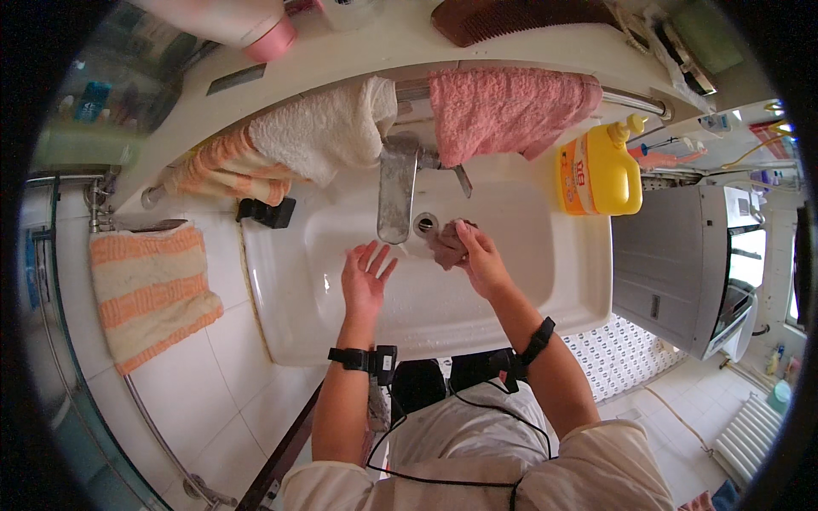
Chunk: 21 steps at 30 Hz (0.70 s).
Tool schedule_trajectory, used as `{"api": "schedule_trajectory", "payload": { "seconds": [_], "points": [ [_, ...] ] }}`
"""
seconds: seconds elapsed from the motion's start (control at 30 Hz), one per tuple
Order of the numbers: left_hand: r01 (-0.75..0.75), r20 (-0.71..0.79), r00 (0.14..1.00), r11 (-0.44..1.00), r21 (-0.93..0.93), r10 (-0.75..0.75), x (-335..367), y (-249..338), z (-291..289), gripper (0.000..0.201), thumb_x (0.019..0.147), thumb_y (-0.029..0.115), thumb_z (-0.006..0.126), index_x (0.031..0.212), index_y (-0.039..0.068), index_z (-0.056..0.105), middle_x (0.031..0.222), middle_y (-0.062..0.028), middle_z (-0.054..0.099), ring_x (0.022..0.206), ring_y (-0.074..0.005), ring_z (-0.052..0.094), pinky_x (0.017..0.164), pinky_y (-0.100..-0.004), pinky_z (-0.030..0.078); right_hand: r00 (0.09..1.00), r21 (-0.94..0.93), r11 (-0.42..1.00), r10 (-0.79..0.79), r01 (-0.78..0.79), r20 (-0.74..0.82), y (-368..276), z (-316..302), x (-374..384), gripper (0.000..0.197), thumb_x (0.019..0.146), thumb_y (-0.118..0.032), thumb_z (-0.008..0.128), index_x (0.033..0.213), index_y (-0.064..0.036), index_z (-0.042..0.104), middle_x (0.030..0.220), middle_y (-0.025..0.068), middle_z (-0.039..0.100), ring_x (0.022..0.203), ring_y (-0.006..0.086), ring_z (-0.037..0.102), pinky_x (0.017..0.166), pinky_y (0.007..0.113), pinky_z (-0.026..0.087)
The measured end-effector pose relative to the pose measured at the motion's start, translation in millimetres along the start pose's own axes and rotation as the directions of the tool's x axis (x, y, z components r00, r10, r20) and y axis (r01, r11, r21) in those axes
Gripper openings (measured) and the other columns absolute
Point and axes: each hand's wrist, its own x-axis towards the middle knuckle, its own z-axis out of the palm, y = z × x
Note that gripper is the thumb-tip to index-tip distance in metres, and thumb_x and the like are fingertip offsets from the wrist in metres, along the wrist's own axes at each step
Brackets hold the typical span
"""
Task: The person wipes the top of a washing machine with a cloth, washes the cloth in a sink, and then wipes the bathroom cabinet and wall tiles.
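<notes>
Over the white sink (341, 319), my right hand (484, 262) is closed on a crumpled mauve-grey cloth (446, 246), which hangs beside the drain (424, 225). What lies inside the cloth's folds, if anything, is hidden. My left hand (365, 279) holds nothing, its fingers apart and raised toward the tip of the metal faucet (395, 196). A gap separates my two hands. The faucet's lever (461, 180) sticks out to its right. I cannot tell whether water is running.
A yellow pump jug (601, 169) stands on the sink's right rim. A pink towel (511, 109) and a white towel (319, 128) hang on the rail behind the faucet. At the left hangs a striped towel (153, 289). A black object (271, 213) sits on the left rim. A washing machine (673, 255) is at right.
</notes>
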Motion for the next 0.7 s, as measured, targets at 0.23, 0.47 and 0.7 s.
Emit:
{"api": "schedule_trajectory", "payload": {
  "seconds": [0.23, 0.47, 0.7],
  "points": [
    [0.393, 0.147, 0.913, 0.918, -0.054, -0.382, -24, -16, 58, 0.077, 0.093, 0.066, 0.048, 0.152, 0.022, 0.026, 0.152, -0.0108, 0.032, 0.140, -0.0366, 0.032, 0.107, -0.0666, 0.029, 0.988, 0.187, 0.979, -0.104, 0.082, 0.112, 10, 33, -4, 0.023, 0.103, -0.029, 0.053, 0.100, -0.0062, 0.059, 0.086, 0.0017, 0.061, 0.081, 0.0106, 0.055, 0.076, 0.027, 0.047],
    [0.132, 0.204, 0.968, 0.989, 0.072, -0.144, -9, -43, 52, 0.048, 0.101, 0.043, 0.040, 0.138, 0.013, 0.048, 0.123, -0.0048, 0.062, 0.117, -0.0186, 0.057, 0.100, -0.0380, 0.044, 0.942, -0.331, 0.918, -0.288, 0.221, -0.171, 50, 43, 19, 0.019, 0.098, -0.022, 0.060, 0.103, -0.0035, 0.060, 0.095, 0.0029, 0.062, 0.090, 0.0096, 0.055, 0.075, 0.027, 0.048],
    [0.039, 0.054, 0.995, 0.837, 0.545, -0.082, -5, -57, 56, 0.033, 0.102, 0.029, 0.039, 0.123, 0.005, 0.049, 0.106, -0.0053, 0.063, 0.099, -0.0157, 0.060, 0.089, -0.0310, 0.047, 0.926, 0.117, 0.976, 0.210, -0.181, -0.313, 60, 82, 32, 0.040, 0.097, -0.036, 0.059, 0.116, -0.0010, 0.057, 0.107, 0.0074, 0.061, 0.096, 0.0189, 0.058, 0.085, 0.033, 0.048]
  ]
}}
